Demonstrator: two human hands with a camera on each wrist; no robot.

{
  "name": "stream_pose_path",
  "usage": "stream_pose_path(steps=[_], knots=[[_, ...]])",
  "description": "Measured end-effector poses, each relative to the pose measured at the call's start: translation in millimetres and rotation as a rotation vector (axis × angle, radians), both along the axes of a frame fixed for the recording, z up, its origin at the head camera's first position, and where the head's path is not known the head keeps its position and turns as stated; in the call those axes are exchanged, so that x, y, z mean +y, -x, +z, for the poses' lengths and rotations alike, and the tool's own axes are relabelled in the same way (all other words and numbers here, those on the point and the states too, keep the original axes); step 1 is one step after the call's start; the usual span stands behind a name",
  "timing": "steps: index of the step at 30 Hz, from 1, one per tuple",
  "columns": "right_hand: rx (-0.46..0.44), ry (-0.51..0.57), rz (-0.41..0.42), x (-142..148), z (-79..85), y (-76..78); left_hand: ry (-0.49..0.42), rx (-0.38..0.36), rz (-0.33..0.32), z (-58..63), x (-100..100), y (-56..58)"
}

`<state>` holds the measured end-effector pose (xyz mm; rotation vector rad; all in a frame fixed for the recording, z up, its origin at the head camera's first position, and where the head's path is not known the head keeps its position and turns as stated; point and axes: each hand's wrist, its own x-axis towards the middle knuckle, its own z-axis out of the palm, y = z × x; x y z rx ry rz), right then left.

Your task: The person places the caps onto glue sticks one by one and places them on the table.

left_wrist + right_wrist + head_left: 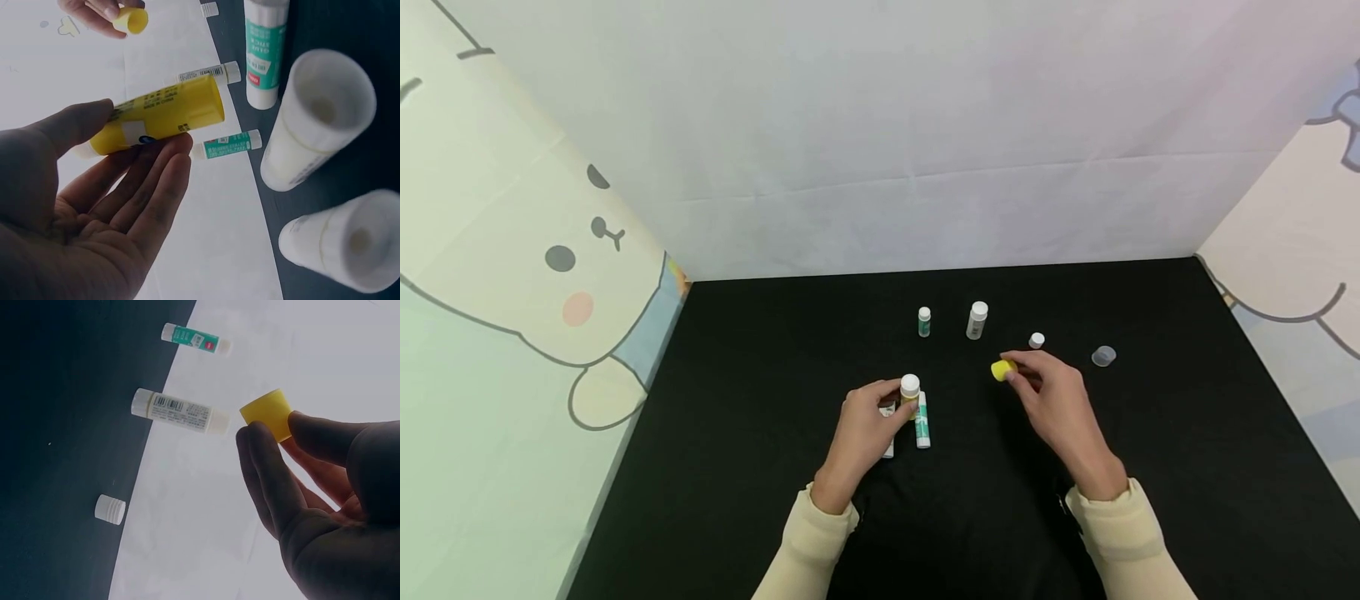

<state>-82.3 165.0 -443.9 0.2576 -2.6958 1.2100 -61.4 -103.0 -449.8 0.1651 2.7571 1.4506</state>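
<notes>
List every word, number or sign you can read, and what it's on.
"GLUE STICK": long green-labelled tube; its other print too small.
"MADE IN CHINA": yellow tube; its other characters too small.
Barcode: white barcoded tube; its fine print too small.
Small green-labelled tube: lettering too small.
Two white tubes, left wrist view: print blurred.

Black tabletop (715, 467) is carrying a small green-labelled stick (924, 322) and a barcoded white stick (977, 321), both standing upright toward the back. White cap (1037, 340) and clear cup (1103, 357) are sitting right of those. Another green-labelled glue stick (922, 422) and two white tubes (303, 137) are resting nearer the front, close together.
</notes>
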Motion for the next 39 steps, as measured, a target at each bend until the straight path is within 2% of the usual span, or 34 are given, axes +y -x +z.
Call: stream_pose_path(steps=[9, 22, 39], knots=[[-0.019, 0.013, 0.022, -5, 1.6, -1.6, -0.002, -0.032, -0.014, -0.2, 7, -2.8], [-0.031, 0.027, 0.054, -11, 2.9, -3.2, -0.035, -0.036, -0.05, -1.2, 15, -4.4], [-0.057, 0.066, 0.149, -27, 6.0, -5.3, 0.025, -0.009, -0.071, -2.9, 20, -3.0]])
